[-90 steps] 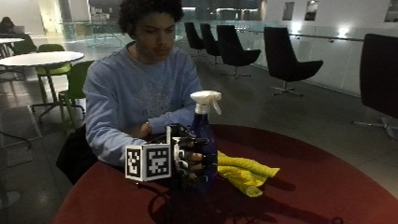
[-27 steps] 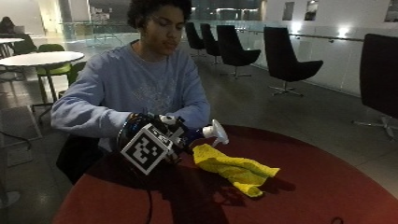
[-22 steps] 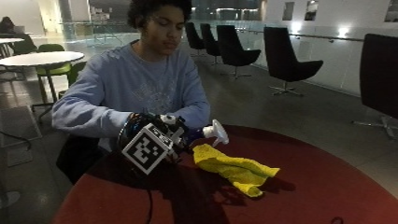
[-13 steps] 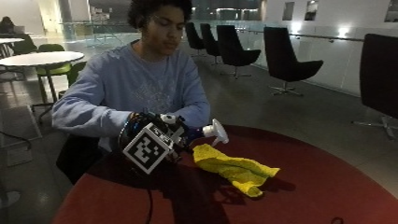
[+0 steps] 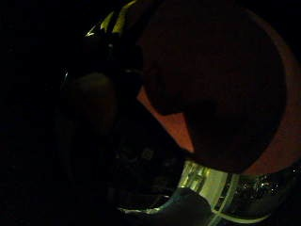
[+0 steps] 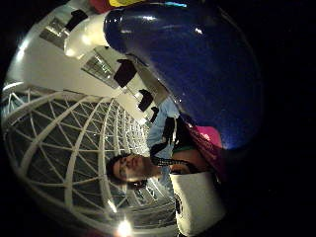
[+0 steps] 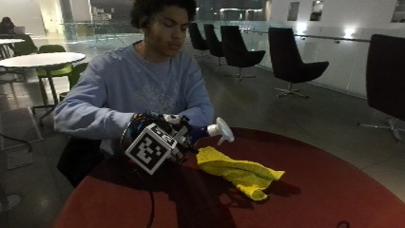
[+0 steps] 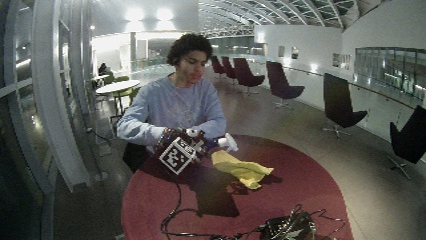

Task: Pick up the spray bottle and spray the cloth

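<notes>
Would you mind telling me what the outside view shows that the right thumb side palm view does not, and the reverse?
Only the outside view shows the gloved right hand holding the spray bottle tipped over, its white nozzle pointing down at the yellow cloth crumpled on the red table. Only the thumb side palm view shows the bottle's dark blue body close to the palm and the latticed ceiling overhead. Both show the bottle's white sprayer head and the person's light blue sweatshirt.
</notes>
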The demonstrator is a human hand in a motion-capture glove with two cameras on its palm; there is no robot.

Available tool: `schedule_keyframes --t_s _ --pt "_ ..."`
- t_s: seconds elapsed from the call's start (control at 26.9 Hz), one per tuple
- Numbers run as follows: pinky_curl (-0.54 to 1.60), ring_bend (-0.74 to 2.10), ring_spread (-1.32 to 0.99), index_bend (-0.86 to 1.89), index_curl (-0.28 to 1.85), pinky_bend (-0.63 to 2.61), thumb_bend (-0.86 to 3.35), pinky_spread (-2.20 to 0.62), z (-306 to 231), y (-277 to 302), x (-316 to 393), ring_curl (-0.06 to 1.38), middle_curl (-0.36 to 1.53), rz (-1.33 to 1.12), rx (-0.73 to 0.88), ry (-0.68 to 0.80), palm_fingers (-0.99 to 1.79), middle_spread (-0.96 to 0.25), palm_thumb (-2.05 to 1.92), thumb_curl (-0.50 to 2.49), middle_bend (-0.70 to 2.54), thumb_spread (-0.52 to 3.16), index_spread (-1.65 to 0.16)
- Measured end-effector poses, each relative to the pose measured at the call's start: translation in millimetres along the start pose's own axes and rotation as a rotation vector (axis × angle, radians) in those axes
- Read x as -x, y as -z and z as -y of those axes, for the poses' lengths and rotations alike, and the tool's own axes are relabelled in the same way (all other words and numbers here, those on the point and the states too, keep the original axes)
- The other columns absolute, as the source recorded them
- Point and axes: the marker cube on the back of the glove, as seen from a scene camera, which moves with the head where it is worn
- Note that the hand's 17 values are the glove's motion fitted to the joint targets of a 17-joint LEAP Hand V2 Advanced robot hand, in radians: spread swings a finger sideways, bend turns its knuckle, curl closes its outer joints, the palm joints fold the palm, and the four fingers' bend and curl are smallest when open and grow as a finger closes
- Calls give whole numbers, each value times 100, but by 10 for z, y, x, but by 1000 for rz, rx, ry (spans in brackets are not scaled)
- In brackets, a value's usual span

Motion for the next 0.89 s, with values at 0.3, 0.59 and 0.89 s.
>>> schedule_keyframes --t_s 0.3,0.59,0.89 --pt "36 70 9 6 9 52 -2 30 52 -300 589 38 42 170 -119 358 59 4 74 50 40 97 -35" --pt "36 69 9 8 10 49 -2 29 444 -731 1226 38 42 323 -84 729 58 2 75 51 40 96 -36" --pt "35 66 7 8 11 45 -3 28 1098 -1120 1504 37 42 255 -155 884 55 -1 76 51 39 95 -37"
